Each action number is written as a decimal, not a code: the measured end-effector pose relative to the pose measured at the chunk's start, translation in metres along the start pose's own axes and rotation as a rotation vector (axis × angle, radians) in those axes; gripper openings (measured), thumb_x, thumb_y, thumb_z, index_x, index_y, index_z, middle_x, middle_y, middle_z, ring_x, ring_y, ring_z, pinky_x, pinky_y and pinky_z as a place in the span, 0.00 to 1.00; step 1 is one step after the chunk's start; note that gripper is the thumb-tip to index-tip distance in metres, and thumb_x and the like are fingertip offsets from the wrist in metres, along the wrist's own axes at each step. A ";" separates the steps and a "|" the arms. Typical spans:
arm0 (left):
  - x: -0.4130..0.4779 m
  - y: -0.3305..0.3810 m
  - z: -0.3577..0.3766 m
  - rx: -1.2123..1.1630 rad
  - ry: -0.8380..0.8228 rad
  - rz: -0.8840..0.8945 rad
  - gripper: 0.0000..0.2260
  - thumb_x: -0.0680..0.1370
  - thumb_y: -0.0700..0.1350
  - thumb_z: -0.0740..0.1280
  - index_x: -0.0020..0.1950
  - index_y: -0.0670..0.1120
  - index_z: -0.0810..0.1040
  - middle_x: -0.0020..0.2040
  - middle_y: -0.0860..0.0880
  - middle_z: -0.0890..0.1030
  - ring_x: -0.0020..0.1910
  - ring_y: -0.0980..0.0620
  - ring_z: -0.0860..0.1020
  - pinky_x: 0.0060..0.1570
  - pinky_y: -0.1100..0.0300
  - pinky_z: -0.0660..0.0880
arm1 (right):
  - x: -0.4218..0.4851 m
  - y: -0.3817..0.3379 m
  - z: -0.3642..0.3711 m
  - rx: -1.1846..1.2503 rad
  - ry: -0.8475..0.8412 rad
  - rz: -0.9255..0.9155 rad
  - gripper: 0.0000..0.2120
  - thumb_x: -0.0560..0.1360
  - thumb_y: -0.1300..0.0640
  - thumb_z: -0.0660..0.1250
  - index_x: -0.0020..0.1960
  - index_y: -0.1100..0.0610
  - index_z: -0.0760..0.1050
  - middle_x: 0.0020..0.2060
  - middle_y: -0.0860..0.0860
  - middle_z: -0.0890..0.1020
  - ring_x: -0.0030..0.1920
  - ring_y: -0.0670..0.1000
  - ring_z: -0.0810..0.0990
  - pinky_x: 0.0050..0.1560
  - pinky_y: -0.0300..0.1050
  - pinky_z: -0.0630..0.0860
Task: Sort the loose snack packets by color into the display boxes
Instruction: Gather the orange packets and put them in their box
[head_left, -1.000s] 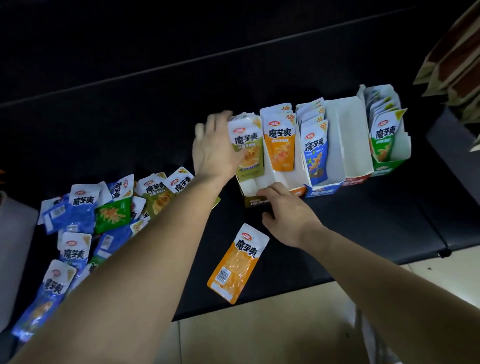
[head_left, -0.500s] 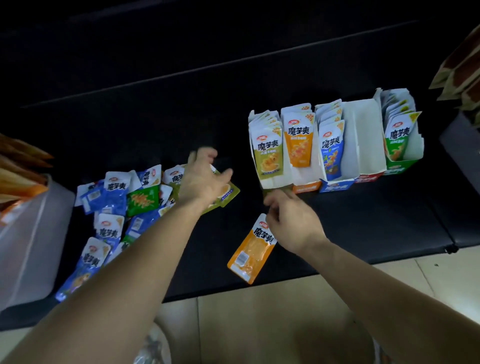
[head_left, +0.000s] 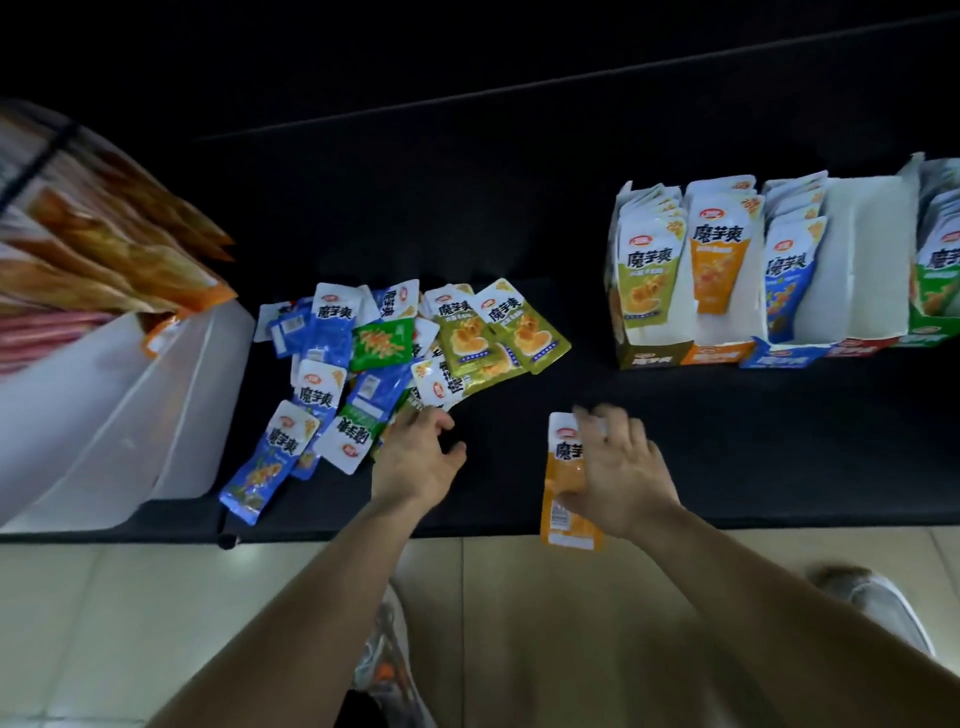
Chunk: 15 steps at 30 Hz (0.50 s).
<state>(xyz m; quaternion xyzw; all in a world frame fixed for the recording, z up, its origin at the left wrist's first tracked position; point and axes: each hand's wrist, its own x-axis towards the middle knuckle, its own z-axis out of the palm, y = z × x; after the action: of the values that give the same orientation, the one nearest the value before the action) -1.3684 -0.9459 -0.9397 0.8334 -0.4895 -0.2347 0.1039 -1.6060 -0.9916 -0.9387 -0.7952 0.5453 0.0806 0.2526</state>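
A pile of loose snack packets (head_left: 374, 364) in blue, green and olive lies on the black table (head_left: 519, 218), left of centre. One orange packet (head_left: 563, 483) lies apart at the near edge, its lower end over the edge. My right hand (head_left: 621, 473) rests on it with fingers spread. My left hand (head_left: 418, 457) is at the pile's near right edge, fingers loosely bent, holding nothing. At the right stand the display boxes: olive (head_left: 649, 358), orange (head_left: 711, 356), blue (head_left: 784, 358), a red one (head_left: 857, 348) with no packets, and green (head_left: 930, 332).
A translucent plastic bin (head_left: 104, 415) with large orange bags (head_left: 114, 244) stands at the table's left end, close to the pile. Tiled floor (head_left: 519, 597) lies below the table's near edge, and a shoe (head_left: 878, 603) shows at the lower right.
My left hand drew back from the olive box to the pile's near edge. My right hand moved onto the orange packet, which now lies at the table's edge. The view swung left.
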 end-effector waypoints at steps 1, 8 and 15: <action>0.002 -0.002 -0.002 0.012 0.034 -0.005 0.13 0.75 0.53 0.72 0.57 0.52 0.76 0.56 0.51 0.76 0.56 0.48 0.76 0.52 0.51 0.77 | 0.002 -0.004 0.000 0.026 0.015 0.070 0.54 0.67 0.39 0.76 0.80 0.52 0.46 0.72 0.54 0.58 0.71 0.58 0.62 0.68 0.53 0.68; -0.007 -0.027 -0.005 0.196 0.181 -0.272 0.32 0.74 0.57 0.71 0.71 0.47 0.62 0.71 0.41 0.63 0.69 0.36 0.64 0.63 0.42 0.69 | 0.006 -0.017 0.003 0.294 0.009 0.097 0.60 0.67 0.52 0.81 0.81 0.51 0.39 0.69 0.55 0.58 0.66 0.60 0.72 0.63 0.56 0.76; -0.053 -0.018 0.030 0.341 0.078 0.007 0.26 0.78 0.56 0.62 0.75 0.55 0.61 0.76 0.48 0.62 0.69 0.42 0.66 0.59 0.48 0.72 | -0.001 -0.024 0.011 0.514 0.122 0.210 0.57 0.68 0.59 0.79 0.80 0.48 0.40 0.55 0.54 0.77 0.56 0.58 0.79 0.55 0.57 0.79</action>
<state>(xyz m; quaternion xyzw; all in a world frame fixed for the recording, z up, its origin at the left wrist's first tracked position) -1.3910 -0.8889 -0.9576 0.8457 -0.5206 -0.1155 -0.0194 -1.5827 -0.9789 -0.9400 -0.6477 0.6413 -0.0825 0.4029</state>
